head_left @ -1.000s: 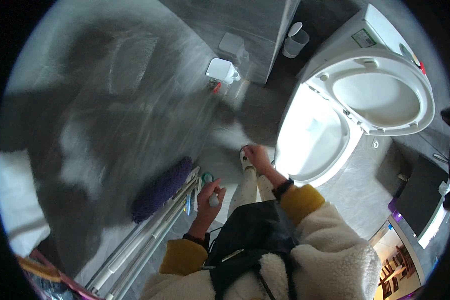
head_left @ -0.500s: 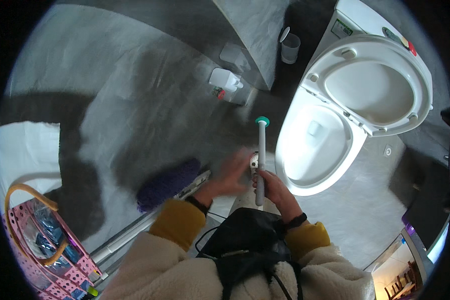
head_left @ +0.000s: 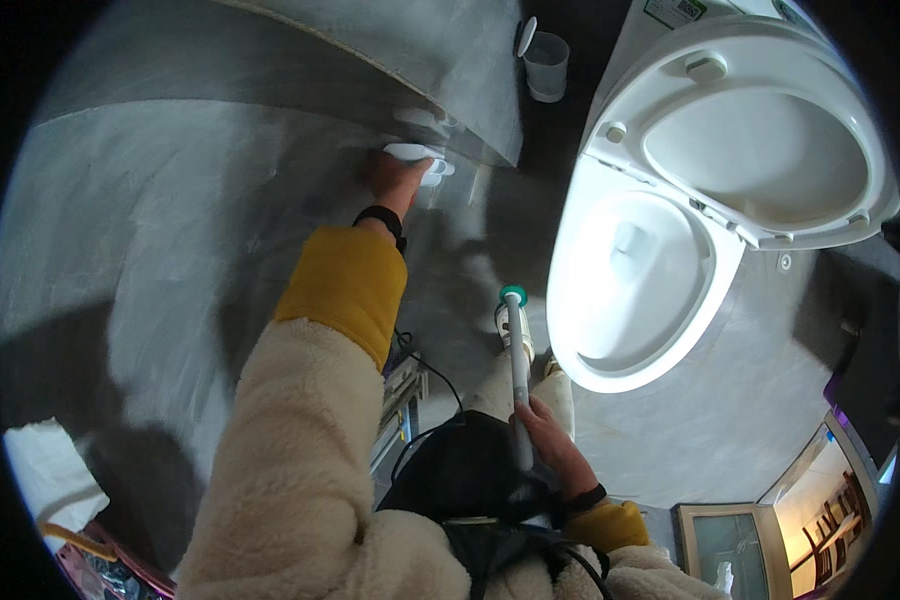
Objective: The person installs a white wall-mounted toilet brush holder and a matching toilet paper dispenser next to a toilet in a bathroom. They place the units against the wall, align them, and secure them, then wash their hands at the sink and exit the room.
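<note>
My right hand (head_left: 550, 435) is wrapped round the grey lower end of a white toilet-cleaning wand (head_left: 517, 365). The wand points away from me, and its round green end (head_left: 513, 296) is over my shoe. My left arm stretches forward to the wall, where my left hand (head_left: 394, 180) grips a small white plastic holder (head_left: 420, 155). Part of that holder is covered by the hand, and its far fingers are hidden. Right of the wand stands a white toilet (head_left: 570, 330) with its seat raised.
A small clear bin (head_left: 547, 68) with a raised lid stands by the wall left of the toilet. At lower left lie a white cloth or sheet (head_left: 55, 475) and the rim of a pink basket (head_left: 135, 565). A black cord (head_left: 440, 378) hangs near my lap. A doorway (head_left: 815, 500) shows at lower right.
My left hand has moved from beside the wand up to the white holder on the wall and taken hold of it. The right hand still holds the wand, now lower in view.
</note>
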`<state>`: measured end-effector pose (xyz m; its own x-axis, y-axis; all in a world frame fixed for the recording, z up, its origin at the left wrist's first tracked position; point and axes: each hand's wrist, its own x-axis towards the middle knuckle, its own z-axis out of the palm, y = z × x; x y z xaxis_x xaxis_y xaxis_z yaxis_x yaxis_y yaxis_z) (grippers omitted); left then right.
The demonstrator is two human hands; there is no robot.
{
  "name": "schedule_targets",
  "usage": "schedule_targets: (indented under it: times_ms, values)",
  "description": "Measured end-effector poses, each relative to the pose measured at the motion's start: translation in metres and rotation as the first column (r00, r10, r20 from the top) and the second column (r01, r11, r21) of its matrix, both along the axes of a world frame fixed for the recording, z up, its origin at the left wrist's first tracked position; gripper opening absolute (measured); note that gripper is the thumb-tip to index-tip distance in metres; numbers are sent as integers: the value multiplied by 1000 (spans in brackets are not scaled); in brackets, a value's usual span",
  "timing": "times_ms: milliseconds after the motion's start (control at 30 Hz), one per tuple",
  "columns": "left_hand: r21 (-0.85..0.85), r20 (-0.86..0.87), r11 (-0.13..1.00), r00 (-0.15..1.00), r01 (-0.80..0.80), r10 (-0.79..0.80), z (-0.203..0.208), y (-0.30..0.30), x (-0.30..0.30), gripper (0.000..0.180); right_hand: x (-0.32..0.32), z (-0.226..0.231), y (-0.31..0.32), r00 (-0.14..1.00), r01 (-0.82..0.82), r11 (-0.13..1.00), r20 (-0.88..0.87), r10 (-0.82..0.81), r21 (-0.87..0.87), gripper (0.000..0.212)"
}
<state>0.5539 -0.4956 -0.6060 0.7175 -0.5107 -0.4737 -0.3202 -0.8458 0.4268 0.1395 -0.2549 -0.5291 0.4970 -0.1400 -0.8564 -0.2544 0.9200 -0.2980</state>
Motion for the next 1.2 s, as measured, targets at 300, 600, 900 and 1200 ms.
schedule_targets:
  times_ms: [300, 600, 900, 1200]
  values:
    - [-115, 343, 939, 901, 323, -268, 16, 62, -17, 83, 2, 8, 4, 1000, 8, 996, 1, -8, -85, 29]
    - [-66, 75, 994, 993, 92, -87, 121, 303, -165, 87, -57, 4, 2, 868, -493, 764, -172, 466, -417, 38]
    - [51, 35, 981, 982, 186, -188, 359, 460, -314, 97, -188, 70, -11, 752, -617, 651, -90, 653, -442, 45]
    - [-453, 382, 890, 894, -41, 235, 667, 568, -388, 87, 5, 224, -1, 479, -503, 173, -106, 871, -847, 43]
